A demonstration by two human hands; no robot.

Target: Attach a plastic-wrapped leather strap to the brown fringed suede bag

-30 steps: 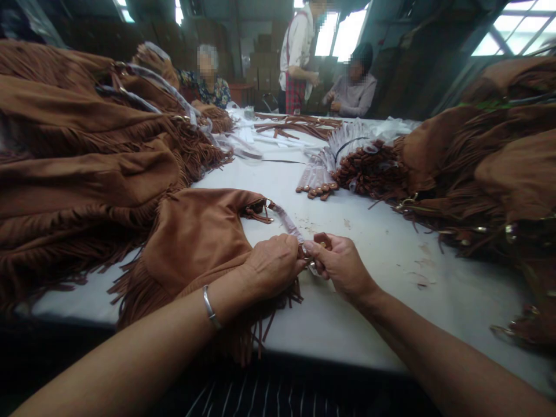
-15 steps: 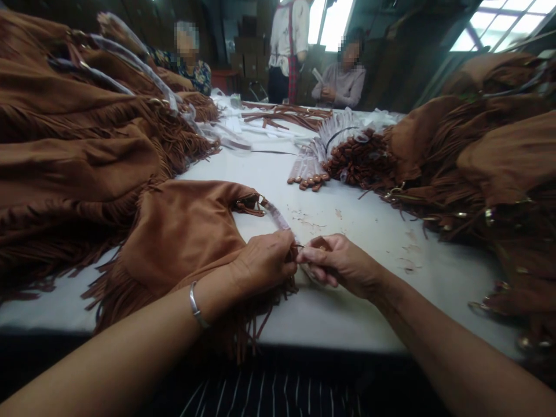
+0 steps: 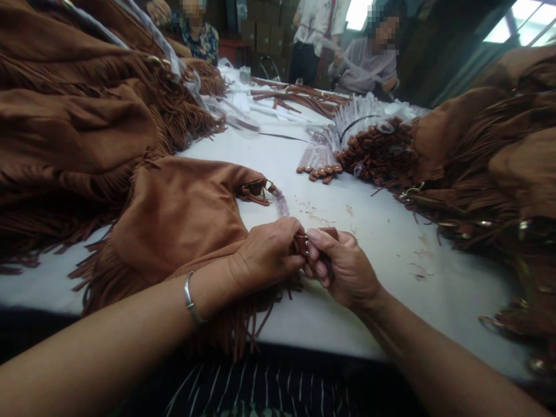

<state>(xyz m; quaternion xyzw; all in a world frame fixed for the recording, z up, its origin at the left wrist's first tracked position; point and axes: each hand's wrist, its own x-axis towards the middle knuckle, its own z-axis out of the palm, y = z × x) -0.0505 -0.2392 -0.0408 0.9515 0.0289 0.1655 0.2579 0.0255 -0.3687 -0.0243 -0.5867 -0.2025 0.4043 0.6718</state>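
Observation:
A brown suede fringed bag (image 3: pixel 182 214) lies on the white table (image 3: pixel 382 249) in front of me. A strap wrapped in clear plastic (image 3: pixel 280 200) runs from the bag's metal ring toward my hands. My left hand (image 3: pixel 267 255) rests on the bag's right corner, fingers pinched on the strap's end. My right hand (image 3: pixel 343 266) meets it, fingers curled around the same brown strap end and its small fitting. A silver bangle (image 3: pixel 189 298) sits on my left wrist.
Heaps of the same fringed bags rise at the left (image 3: pixel 73 116) and right (image 3: pixel 499 168). A fan of plastic-wrapped straps (image 3: pixel 347 145) lies mid-table. Three people (image 3: pixel 369 58) work at the far end. Small brown scraps dot the table.
My hands have closed tighter together over the strap end, the right hand's fingers curling further. The view has tilted down and nearer the table.

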